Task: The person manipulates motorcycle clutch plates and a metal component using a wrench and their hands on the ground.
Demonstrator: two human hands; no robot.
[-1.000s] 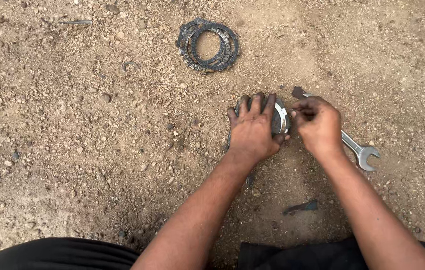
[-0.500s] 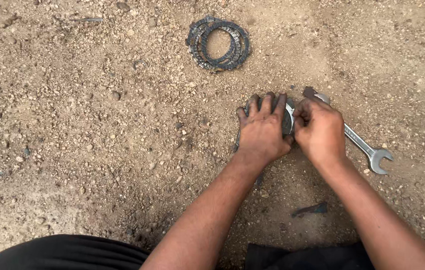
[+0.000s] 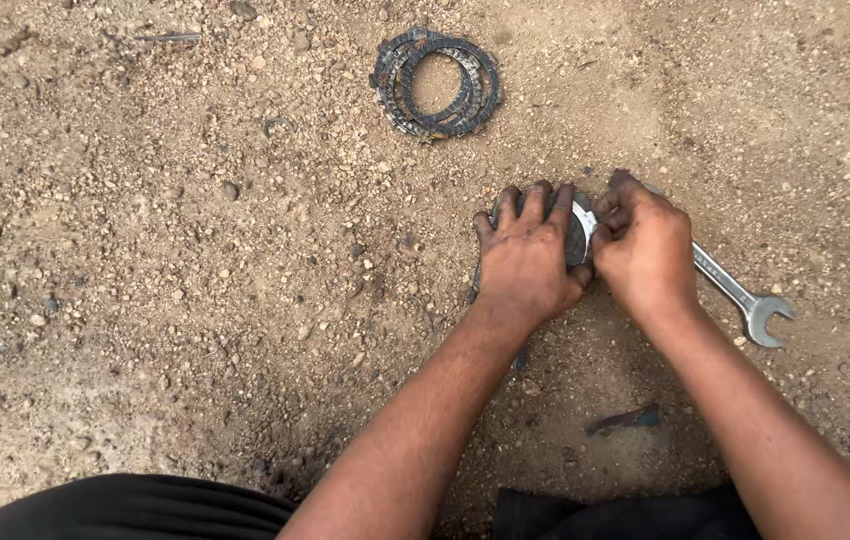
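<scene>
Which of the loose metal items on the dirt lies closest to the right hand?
The open-ended wrench: it runs out from under the right hand, while the stack of dark toothed rings lies far off.

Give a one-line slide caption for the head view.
Both hands press a round metal part on gravel, wrench beside.

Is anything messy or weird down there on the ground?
A little. The stack of dark toothed rings lies fanned and crooked on bare gravel, and the wrench lies in the dirt. Both hands cover a round metal part.
</scene>
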